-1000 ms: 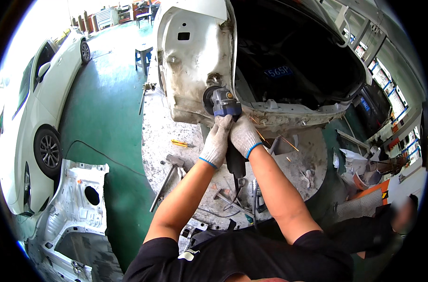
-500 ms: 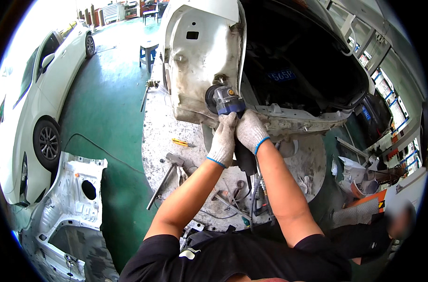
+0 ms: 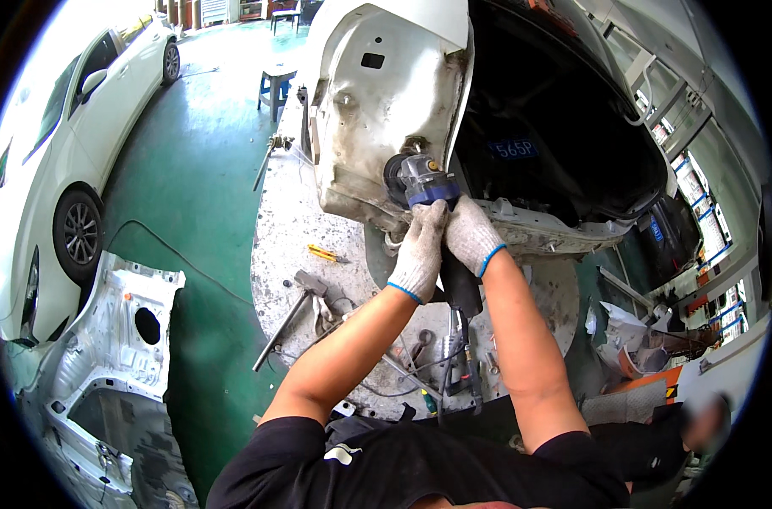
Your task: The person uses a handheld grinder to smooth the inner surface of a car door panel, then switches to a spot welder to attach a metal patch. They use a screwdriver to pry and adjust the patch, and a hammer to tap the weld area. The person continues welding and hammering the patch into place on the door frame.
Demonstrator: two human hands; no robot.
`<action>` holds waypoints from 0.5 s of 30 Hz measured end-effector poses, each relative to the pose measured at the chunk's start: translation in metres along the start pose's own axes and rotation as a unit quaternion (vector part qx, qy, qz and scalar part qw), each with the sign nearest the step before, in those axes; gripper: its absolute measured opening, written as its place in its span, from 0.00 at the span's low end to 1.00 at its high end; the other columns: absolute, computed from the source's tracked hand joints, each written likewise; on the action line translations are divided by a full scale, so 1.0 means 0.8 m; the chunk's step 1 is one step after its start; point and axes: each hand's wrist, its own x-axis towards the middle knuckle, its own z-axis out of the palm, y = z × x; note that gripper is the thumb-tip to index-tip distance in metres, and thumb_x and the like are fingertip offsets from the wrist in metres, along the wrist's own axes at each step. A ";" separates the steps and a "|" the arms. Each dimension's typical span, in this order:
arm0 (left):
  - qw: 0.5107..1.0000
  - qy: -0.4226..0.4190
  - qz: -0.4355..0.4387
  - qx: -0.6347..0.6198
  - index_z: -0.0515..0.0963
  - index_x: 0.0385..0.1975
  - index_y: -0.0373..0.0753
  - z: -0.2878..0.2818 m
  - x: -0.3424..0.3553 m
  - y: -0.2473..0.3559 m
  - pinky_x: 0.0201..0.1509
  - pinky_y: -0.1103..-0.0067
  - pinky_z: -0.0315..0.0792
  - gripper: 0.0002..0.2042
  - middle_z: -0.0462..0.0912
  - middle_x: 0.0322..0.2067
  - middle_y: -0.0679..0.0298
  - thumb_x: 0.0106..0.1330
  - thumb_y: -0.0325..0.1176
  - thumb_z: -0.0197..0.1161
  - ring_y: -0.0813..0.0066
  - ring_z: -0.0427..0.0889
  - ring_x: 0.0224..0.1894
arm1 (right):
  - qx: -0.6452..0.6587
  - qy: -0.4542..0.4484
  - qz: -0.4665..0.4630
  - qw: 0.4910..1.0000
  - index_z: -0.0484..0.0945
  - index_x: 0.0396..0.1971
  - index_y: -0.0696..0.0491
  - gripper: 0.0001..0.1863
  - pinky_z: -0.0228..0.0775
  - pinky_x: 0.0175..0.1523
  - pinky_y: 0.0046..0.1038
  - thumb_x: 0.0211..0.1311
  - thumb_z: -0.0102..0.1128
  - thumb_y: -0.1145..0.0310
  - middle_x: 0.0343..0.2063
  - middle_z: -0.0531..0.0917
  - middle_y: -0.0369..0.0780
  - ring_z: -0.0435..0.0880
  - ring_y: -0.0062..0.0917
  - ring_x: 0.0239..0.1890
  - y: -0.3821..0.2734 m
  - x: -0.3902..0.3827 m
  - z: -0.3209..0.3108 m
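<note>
On the left stands a white car (image 3: 97,119), with a cut silver body panel (image 3: 119,293) lying on the green floor near its front wheel. Next come a hammer (image 3: 309,284) and a yellow knife (image 3: 322,253) on the speckled platform. Toward the middle, the gloved left hand (image 3: 420,254) is closed on an angle grinder (image 3: 426,176), its thumb by the blue collar; the gloved right hand (image 3: 471,235) is closed against the other side of the same body, though the undersides of both grips are hidden. The grinder's disc points left, at the lower part of the stripped white body section (image 3: 386,110); whether it touches the metal I cannot tell, and no sparks show. The step in hand looks like grinding along this seam. The next move probably calls for both hands to keep the tool firm and the disc angle even. Right of it gapes the dark boot opening (image 3: 555,102), and farther right is a person in black (image 3: 640,445).
</note>
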 end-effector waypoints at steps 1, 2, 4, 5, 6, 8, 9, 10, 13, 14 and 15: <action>1.000 -0.004 0.004 0.000 0.72 0.66 0.36 0.002 -0.001 0.002 0.67 0.74 0.66 0.30 0.79 0.57 0.61 0.76 0.54 0.60 0.72 0.75 0.59 | 0.005 0.001 0.004 1.000 0.83 0.48 0.61 0.28 0.79 0.49 0.42 0.61 0.73 0.50 0.39 0.88 0.56 0.89 0.46 0.45 0.003 0.001 -0.002; 1.000 0.007 -0.023 -0.010 0.73 0.65 0.36 0.005 -0.006 0.004 0.67 0.75 0.66 0.29 0.79 0.56 0.61 0.76 0.53 0.59 0.73 0.75 0.59 | 0.011 0.002 0.010 1.000 0.83 0.48 0.61 0.28 0.79 0.49 0.41 0.61 0.73 0.50 0.39 0.88 0.56 0.89 0.46 0.45 0.004 -0.001 -0.003; 1.000 0.011 0.004 0.020 0.73 0.65 0.35 0.001 -0.006 0.008 0.67 0.75 0.66 0.29 0.80 0.56 0.61 0.76 0.53 0.59 0.73 0.74 0.59 | 0.055 0.008 0.032 0.998 0.83 0.48 0.61 0.28 0.79 0.49 0.41 0.62 0.73 0.50 0.40 0.88 0.56 0.89 0.45 0.45 -0.033 -0.019 -0.006; 0.999 0.013 0.018 0.034 0.73 0.65 0.35 -0.001 -0.006 0.010 0.67 0.75 0.66 0.29 0.80 0.56 0.61 0.76 0.53 0.59 0.73 0.74 0.58 | 0.043 0.006 0.021 0.999 0.83 0.48 0.61 0.28 0.79 0.49 0.41 0.62 0.72 0.50 0.40 0.88 0.56 0.89 0.46 0.46 -0.018 -0.008 0.000; 1.000 0.004 0.012 0.021 0.73 0.65 0.36 0.006 -0.003 0.005 0.67 0.73 0.67 0.30 0.80 0.56 0.60 0.75 0.54 0.60 0.71 0.75 0.59 | 0.024 0.015 0.012 1.000 0.83 0.48 0.61 0.27 0.79 0.50 0.41 0.63 0.72 0.51 0.40 0.88 0.56 0.89 0.46 0.46 0.014 0.007 -0.002; 1.000 0.001 0.005 0.008 0.73 0.65 0.36 0.002 0.000 0.002 0.68 0.70 0.68 0.31 0.80 0.57 0.58 0.74 0.56 0.61 0.66 0.77 0.60 | 0.005 0.028 -0.006 1.000 0.82 0.47 0.62 0.27 0.79 0.50 0.42 0.63 0.71 0.51 0.41 0.87 0.57 0.88 0.47 0.47 0.036 0.020 0.002; 1.000 0.003 0.012 0.010 0.73 0.65 0.36 -0.003 0.001 -0.001 0.67 0.71 0.68 0.30 0.80 0.57 0.58 0.75 0.55 0.60 0.67 0.77 0.59 | 0.000 0.038 -0.014 0.999 0.82 0.47 0.63 0.27 0.79 0.50 0.42 0.64 0.70 0.51 0.41 0.87 0.58 0.88 0.48 0.48 0.034 0.020 0.006; 1.000 0.005 0.018 0.012 0.73 0.65 0.35 -0.008 0.003 -0.003 0.67 0.73 0.68 0.30 0.80 0.56 0.58 0.75 0.54 0.60 0.69 0.76 0.58 | -0.009 0.042 -0.023 0.999 0.82 0.48 0.63 0.27 0.79 0.50 0.42 0.64 0.70 0.51 0.42 0.87 0.58 0.88 0.48 0.49 0.032 0.017 0.009; 1.000 0.013 0.003 0.017 0.71 0.67 0.35 -0.018 -0.004 0.001 0.66 0.73 0.68 0.31 0.79 0.57 0.58 0.75 0.54 0.60 0.70 0.75 0.59 | -0.040 0.043 -0.054 0.997 0.81 0.49 0.63 0.28 0.79 0.51 0.43 0.64 0.70 0.52 0.44 0.87 0.59 0.87 0.50 0.50 -0.002 -0.003 0.017; 1.000 0.016 0.003 0.019 0.71 0.67 0.35 -0.021 -0.006 0.000 0.66 0.73 0.68 0.31 0.79 0.57 0.58 0.75 0.54 0.60 0.70 0.75 0.59 | -0.116 0.031 -0.028 0.992 0.82 0.50 0.60 0.25 0.79 0.50 0.41 0.64 0.70 0.53 0.43 0.87 0.56 0.88 0.47 0.47 0.003 -0.004 0.019; 1.000 0.013 0.002 0.015 0.71 0.68 0.36 -0.018 -0.005 -0.002 0.66 0.73 0.68 0.31 0.79 0.57 0.58 0.75 0.54 0.60 0.70 0.75 0.59 | -0.076 0.032 -0.025 0.996 0.82 0.50 0.59 0.25 0.79 0.50 0.41 0.64 0.70 0.54 0.43 0.88 0.55 0.88 0.45 0.46 -0.006 -0.010 0.014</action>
